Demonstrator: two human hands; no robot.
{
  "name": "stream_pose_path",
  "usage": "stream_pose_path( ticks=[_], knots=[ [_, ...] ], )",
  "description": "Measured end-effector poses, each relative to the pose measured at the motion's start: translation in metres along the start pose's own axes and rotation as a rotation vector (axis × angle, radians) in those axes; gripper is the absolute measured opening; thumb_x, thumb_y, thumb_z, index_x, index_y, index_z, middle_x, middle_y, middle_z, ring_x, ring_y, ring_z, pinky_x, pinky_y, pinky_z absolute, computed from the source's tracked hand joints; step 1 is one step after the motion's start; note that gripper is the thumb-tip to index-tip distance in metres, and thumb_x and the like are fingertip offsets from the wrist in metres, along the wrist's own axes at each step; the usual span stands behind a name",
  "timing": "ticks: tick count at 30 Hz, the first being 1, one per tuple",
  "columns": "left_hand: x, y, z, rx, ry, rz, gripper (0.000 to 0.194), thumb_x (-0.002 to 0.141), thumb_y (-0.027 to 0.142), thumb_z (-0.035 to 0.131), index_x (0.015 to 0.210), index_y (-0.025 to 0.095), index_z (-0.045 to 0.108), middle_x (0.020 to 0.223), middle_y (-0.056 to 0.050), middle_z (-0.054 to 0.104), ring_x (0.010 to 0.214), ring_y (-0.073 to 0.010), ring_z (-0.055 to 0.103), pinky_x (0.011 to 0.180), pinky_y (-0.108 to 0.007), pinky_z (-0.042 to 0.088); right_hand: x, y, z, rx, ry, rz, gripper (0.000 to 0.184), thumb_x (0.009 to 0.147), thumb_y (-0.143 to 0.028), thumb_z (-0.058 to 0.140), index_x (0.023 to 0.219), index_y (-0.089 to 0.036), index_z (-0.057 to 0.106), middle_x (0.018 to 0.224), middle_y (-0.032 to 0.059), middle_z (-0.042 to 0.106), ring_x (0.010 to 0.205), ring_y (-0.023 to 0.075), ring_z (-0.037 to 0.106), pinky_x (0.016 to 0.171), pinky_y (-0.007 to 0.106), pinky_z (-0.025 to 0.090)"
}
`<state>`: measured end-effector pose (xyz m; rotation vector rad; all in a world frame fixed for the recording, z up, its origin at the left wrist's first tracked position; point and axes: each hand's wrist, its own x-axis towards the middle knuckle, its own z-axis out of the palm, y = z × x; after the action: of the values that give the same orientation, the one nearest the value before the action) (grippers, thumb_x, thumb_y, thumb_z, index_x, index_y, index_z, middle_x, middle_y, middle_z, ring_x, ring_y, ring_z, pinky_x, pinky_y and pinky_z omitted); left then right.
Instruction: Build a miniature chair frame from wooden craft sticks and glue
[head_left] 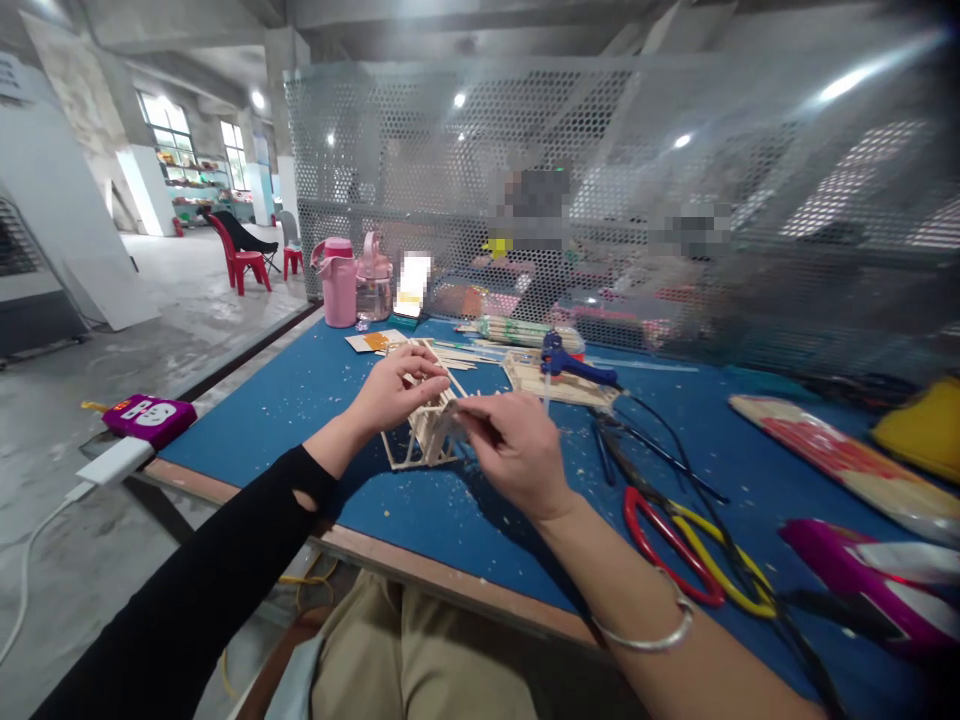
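A small open frame [427, 440] built of thin pale wooden sticks stands on the blue tabletop in front of me. My left hand [401, 385] is curled over its upper left side, with fingers and thumb closed on the sticks. At the frame's right side my right hand [517, 450] makes a pinch, fingertips against the thumb. Whatever lies between those fingertips is too small and blurred to make out. Behind the hands are loose wooden sticks [469, 354]. A blue glue gun [574, 362] rests on a wooden stick panel [517, 378].
Red-and-yellow-handled cutters [675, 555] lie near my right forearm, crossed by a black cord. A purple power strip [150, 418] sits at the left edge. Pink bottles [339, 290] and a lit phone [411, 290] stand before the perforated screen [420, 150]. A packet [840, 460] lies right.
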<state>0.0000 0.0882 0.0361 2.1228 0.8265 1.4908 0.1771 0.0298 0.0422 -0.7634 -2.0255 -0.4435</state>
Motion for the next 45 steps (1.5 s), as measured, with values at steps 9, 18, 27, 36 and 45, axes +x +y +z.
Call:
stream_pose_path(
  ticks=[9,18,27,36,45],
  knots=[
    [0.001,-0.001,0.000,-0.028,-0.003,-0.003,0.014,0.079,0.029,0.063,0.082,0.017,0.069,0.097,-0.007,0.060,0.086,-0.0141,0.057,0.055,-0.019,0.046,-0.003,0.002,-0.004,0.109,-0.137,0.126,0.021,0.078,-0.017,0.059,0.097,-0.021,0.054,0.064,-0.0022,0.061,0.061,0.0146,0.053,0.064,0.029,0.041],
    [-0.013,0.030,-0.015,0.161,0.110,0.014,0.026,0.087,0.037,0.051,0.086,0.018,0.069,0.083,-0.006,0.065,0.077,-0.0138,0.058,0.072,-0.029,0.048,-0.004,0.014,-0.019,0.486,-0.066,0.562,0.024,0.074,-0.025,0.060,0.094,-0.022,0.047,0.061,-0.0063,0.051,0.049,0.0082,0.045,0.048,0.021,0.036],
    [-0.030,0.047,0.005,0.326,0.054,0.066,0.014,0.080,0.031,0.065,0.084,0.018,0.069,0.075,-0.004,0.069,0.066,-0.0122,0.061,0.063,-0.025,0.048,-0.001,0.028,-0.019,0.591,0.011,0.683,0.024,0.072,-0.025,0.057,0.093,-0.021,0.047,0.058,-0.0067,0.051,0.048,0.0096,0.047,0.049,0.023,0.038],
    [-0.049,0.042,0.009,0.091,0.062,-0.186,0.030,0.077,0.021,0.065,0.106,0.017,0.061,0.085,-0.004,0.068,0.070,-0.0128,0.061,0.064,-0.026,0.050,-0.013,0.041,-0.006,-0.124,-0.466,0.532,0.021,0.074,-0.019,0.056,0.094,-0.016,0.061,0.084,0.0084,0.068,0.073,0.0189,0.061,0.063,0.028,0.044],
    [-0.060,0.044,0.015,0.165,0.012,-0.365,0.017,0.080,0.027,0.057,0.068,0.017,0.053,0.058,0.004,0.050,0.054,-0.0095,0.041,0.053,-0.023,0.035,-0.079,0.069,-0.116,-0.592,-0.798,0.751,0.016,0.073,-0.034,0.058,0.073,-0.018,0.061,0.061,0.0092,0.066,0.052,0.0245,0.061,0.043,0.031,0.039]
  ],
)
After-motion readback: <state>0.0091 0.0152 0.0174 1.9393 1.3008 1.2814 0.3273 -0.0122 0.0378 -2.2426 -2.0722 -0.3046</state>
